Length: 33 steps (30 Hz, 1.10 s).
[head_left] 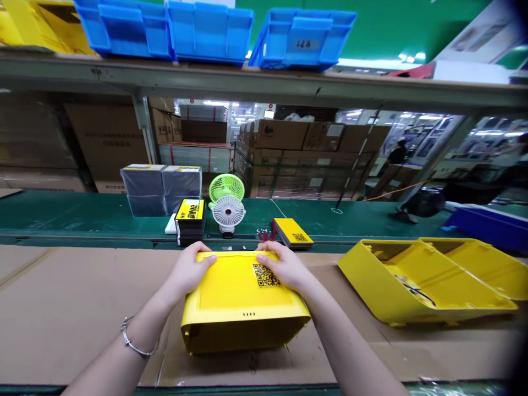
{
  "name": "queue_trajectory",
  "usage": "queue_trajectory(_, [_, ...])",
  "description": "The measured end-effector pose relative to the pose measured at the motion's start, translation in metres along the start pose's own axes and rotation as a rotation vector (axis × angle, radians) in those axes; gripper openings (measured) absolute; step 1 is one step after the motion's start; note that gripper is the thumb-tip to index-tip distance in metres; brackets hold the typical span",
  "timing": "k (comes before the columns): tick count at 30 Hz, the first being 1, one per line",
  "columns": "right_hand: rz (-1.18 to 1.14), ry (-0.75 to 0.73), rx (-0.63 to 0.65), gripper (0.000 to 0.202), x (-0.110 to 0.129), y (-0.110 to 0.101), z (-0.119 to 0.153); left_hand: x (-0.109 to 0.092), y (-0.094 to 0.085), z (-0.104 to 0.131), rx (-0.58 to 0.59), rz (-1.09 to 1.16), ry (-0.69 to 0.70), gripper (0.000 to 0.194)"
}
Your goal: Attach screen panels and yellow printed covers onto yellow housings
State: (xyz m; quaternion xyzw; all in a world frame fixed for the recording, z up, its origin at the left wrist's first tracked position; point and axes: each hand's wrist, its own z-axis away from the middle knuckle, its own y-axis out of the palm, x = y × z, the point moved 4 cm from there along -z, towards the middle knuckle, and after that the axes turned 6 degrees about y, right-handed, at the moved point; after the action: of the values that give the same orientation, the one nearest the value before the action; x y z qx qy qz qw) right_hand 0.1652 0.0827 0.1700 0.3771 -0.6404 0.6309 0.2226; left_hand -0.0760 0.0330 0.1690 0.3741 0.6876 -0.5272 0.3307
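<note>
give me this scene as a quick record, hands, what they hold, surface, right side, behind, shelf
left hand: gripping the yellow casing at its far left corner, thumb on top
right hand: gripping its far right corner, thumb beside the QR code
casing: open side facing the person
surface: brown cardboard under the casing
right side: two more yellow shells, open side up
behind: white fan in front of green fan
shelf: three blue bins

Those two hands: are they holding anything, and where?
A yellow casing, by its far edge: left hand at the left corner, right hand at the right, thumbs on top.
</note>
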Motion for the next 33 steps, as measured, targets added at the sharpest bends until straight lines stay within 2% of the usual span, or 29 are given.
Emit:
queue_trajectory(5, [-0.088,0.022,-0.007,0.022,-0.012,0.002,-0.005,-0.004,-0.004,-0.013,0.032,-0.208,0.136,0.028])
queue_trajectory(7, [-0.128,0.043,0.009,0.024,-0.016,0.002,-0.005,-0.004,-0.009,-0.029,0.058,-0.282,0.199,0.032])
queue_trajectory(9, [-0.157,0.062,0.039,0.027,-0.016,0.003,-0.005,0.000,-0.019,-0.051,0.020,-0.366,0.263,0.035])
queue_trajectory(11, [-0.165,0.076,0.070,0.031,-0.015,0.003,-0.004,0.009,-0.032,-0.076,-0.081,-0.493,0.307,0.043])
queue_trajectory(14, [-0.149,0.083,0.081,0.036,-0.011,0.003,-0.002,0.032,-0.044,-0.107,-0.120,-0.671,0.298,0.062])
queue_trajectory(16, [-0.139,0.093,0.079,0.037,-0.010,0.002,-0.001,0.049,-0.046,-0.117,-0.112,-0.745,0.260,0.073])
queue_trajectory(18, [-0.136,0.113,0.083,0.036,-0.009,0.001,0.000,0.065,-0.045,-0.118,-0.081,-0.795,0.226,0.081])
queue_trajectory(20, [-0.145,0.129,0.082,0.034,-0.008,0.001,0.000,0.073,-0.043,-0.114,-0.068,-0.835,0.249,0.079])
queue_trajectory(23, [-0.175,0.128,0.085,0.032,-0.008,0.000,0.002,0.074,-0.044,-0.105,-0.091,-0.868,0.322,0.053])
queue_trajectory(26, [-0.196,0.120,0.100,0.032,-0.007,0.000,0.003,0.066,-0.051,-0.102,-0.091,-0.874,0.326,0.037])
queue_trajectory(29, [-0.224,0.134,0.128,0.034,-0.007,0.000,0.004,0.052,-0.061,-0.103,-0.104,-0.880,0.325,0.035])
queue_trajectory(33, [-0.357,0.137,0.218,0.041,-0.008,0.002,0.004,0.026,-0.078,-0.098,-0.210,-0.867,0.347,0.036])
